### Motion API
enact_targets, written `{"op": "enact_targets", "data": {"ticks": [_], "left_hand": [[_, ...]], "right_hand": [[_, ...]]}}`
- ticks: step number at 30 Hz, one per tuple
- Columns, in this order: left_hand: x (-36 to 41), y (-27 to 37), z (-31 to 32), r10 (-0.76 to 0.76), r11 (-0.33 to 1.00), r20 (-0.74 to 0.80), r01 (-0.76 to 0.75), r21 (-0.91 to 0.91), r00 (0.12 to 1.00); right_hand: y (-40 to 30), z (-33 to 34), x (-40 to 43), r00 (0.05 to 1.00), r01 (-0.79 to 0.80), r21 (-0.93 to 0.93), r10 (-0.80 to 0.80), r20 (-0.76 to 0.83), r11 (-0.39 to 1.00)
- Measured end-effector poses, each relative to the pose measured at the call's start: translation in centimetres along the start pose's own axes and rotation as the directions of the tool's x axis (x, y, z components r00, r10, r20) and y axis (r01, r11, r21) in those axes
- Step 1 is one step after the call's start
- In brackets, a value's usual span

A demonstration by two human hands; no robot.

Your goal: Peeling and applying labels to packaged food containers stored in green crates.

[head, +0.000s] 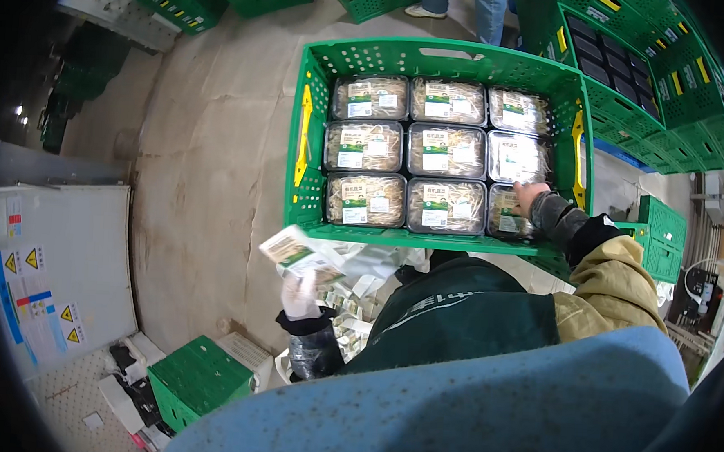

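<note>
A green plastic crate (438, 237) stands before me, holding rows of clear-lidded trays of bean sprouts (445, 206) with printed labels on top. My left hand (300, 296), in a white glove, is outside the crate's near left side and grips printed label sheets (293, 250), which look blurred. At the near right corner of the crate, the fingers of my right hand (530, 197) are on the front right sprout tray (508, 216). My hand and sleeve hide part of that tray. Whether those fingers pinch anything cannot be seen.
Stacked green crates (626, 108) stand at the far right, one with black trays (610, 58). A person's jeans (488, 15) show beyond the crate. Loose labels (351, 323) lie below my left hand. A lidded green box (201, 374) and a grey cabinet (71, 260) are on the left.
</note>
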State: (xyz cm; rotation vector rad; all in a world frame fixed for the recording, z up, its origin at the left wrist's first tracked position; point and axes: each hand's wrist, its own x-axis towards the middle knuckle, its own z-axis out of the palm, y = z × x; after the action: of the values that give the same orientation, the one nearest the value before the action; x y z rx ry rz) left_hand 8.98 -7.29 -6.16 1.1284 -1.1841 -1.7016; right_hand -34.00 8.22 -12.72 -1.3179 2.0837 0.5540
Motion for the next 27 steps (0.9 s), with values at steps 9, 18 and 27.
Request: {"op": "enact_targets", "data": {"ticks": [9, 18, 27], "left_hand": [[-1.8, 15.9, -11.8, 0.431, 0.897, -0.314, -0.439, 0.049, 0.846], [-12.2, 32.4, -20.0, 0.571, 0.760, -0.328, -0.333, 0.558, 0.752], [-14.1, 17.6, -22.7, 0.548, 0.833, -0.390, -0.528, 0.167, 0.741]], "right_hand": [[1.6, 1.7, 3.3, 0.989, 0.129, 0.114, -0.136, 0.057, 0.985], [-12.8, -9.0, -5.1, 0.755, 0.589, 0.359, -0.334, -0.564, 0.724], [-20.4, -6.1, -9.6, 0.602, 0.622, 0.074, -0.416, -0.682, 0.780]]}}
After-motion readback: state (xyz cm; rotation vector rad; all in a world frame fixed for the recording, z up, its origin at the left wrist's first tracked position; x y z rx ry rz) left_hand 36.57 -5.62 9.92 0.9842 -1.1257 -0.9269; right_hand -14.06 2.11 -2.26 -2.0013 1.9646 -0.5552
